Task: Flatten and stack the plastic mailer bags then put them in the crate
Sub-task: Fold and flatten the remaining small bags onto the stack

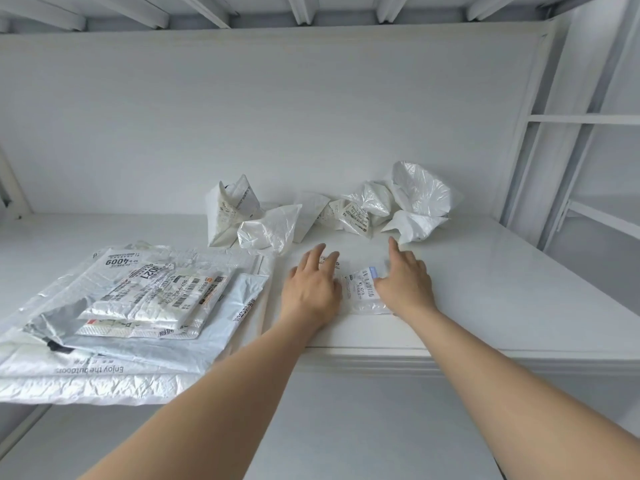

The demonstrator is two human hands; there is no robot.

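The small mailer bag [363, 289] is pressed flat on the tabletop [485, 289] beside the stack [138, 306] under the spread left hand [313, 289] and right hand [405, 284], and may be creased if trapped air is pushed unevenly.

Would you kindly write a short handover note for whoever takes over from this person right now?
Left hand: flat, fingers straight, pressing on the small mailer bag.
Right hand: flat, pressing the same bag's right side.
Done: a flattened stack lies on the left of the table.
Left: finish flattening the small bag and add it to the stack; flatten the several crumpled bags at the back by the wall; move everything to the crate, which is not in view.
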